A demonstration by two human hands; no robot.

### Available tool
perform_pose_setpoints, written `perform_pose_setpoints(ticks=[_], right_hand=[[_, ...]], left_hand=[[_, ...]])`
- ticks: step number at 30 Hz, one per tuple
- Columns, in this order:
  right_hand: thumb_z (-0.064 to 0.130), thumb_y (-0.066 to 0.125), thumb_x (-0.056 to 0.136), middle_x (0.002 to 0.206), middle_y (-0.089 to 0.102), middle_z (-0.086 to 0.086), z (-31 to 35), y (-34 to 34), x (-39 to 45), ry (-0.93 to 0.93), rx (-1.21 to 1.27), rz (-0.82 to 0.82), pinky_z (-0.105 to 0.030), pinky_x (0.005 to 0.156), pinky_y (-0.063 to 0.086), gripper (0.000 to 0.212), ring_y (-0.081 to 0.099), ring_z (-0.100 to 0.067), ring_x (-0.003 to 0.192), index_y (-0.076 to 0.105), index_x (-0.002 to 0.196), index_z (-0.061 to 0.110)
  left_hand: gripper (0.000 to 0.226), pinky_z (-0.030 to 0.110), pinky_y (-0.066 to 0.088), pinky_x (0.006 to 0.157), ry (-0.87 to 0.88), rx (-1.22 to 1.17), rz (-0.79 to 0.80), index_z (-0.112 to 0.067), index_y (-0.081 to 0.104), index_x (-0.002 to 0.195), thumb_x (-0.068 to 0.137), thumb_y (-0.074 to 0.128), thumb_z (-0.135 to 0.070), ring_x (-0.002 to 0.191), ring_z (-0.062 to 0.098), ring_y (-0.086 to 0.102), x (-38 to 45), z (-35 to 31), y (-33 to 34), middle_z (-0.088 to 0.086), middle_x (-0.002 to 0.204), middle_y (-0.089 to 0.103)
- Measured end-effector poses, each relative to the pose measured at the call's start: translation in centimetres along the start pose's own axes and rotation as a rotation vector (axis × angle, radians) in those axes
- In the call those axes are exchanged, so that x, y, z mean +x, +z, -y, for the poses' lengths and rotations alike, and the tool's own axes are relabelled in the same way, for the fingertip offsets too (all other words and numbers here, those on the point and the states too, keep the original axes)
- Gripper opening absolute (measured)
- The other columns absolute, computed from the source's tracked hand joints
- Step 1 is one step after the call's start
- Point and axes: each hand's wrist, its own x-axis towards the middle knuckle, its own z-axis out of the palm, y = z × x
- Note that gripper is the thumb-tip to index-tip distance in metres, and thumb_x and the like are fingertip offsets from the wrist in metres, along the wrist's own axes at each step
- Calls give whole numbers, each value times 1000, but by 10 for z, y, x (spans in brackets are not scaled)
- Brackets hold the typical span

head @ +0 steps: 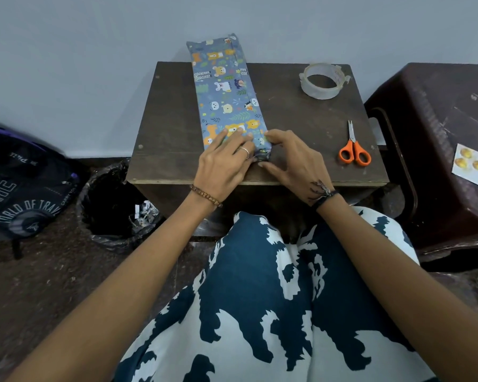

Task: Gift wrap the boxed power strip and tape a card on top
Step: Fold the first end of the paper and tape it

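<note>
The left hand (223, 161) lies flat on the near end of the wrapped box (226, 97), its fingers straight and spread over the patterned paper, a ring on one finger and a beaded bracelet at the wrist. The right hand (293, 161) sits just beside it at the box's near right corner, fingers curled so that the fingertips press on the top edge of the paper while the thumb reaches toward the folded end; whether it actually pinches the paper cannot be told, since the fold is mostly hidden behind both hands. The box is long and narrow, covered in blue paper with cartoon animals, and lies lengthwise on the dark brown worktop (171, 128), left of the middle, its far end jutting past the back edge toward the wall. A seam in the paper runs along its right side.

A roll of clear tape (322, 81) stands at the far right of the worktop, well apart from the box. Orange-handled scissors (354, 146) lie closed near the right edge, blades pointing away. To the right, a maroon plastic stool (436, 128) carries a card (475, 166) with yellow shapes. On the floor at the left are a bin lined with a black bag (113, 205) and a dark backpack (22, 188)
</note>
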Motion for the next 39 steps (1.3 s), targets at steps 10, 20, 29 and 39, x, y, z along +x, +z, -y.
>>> perform_pose_setpoints(ticks=[10,20,29,39], right_hand=[[17,73,78,101,68,0,7,2,6,152,94,-61,-31,72,52,55,66,-16,95,31,113,29],[14,71,78,93,67,1,7,-2,8,215,220,-42,-45,76,56,47,68,-17,91,47,118,5],[20,51,92,99,67,0,-8,-18,38,279,10,-104,-35,75,49,18,61,-18,92,59,107,13],[2,51,86,127,52,-18,-71,-22,113,653,-184,183,-33,90,39,45,47,-31,118,40,130,-1]], left_hand=[[23,24,40,70,-280,-171,147,-21,49,92,76,64,-29,88,16,59,10,-3,-9,-3,86,67],[14,18,36,59,-435,-263,249,-15,65,87,75,70,-20,92,7,53,20,-9,-23,-3,90,68],[12,22,38,62,-516,-228,317,-17,63,85,77,68,-25,95,16,62,25,-14,-26,-5,94,67],[20,18,41,54,-476,-250,259,-20,61,80,74,52,-37,88,11,62,21,-12,-20,-8,85,66]])
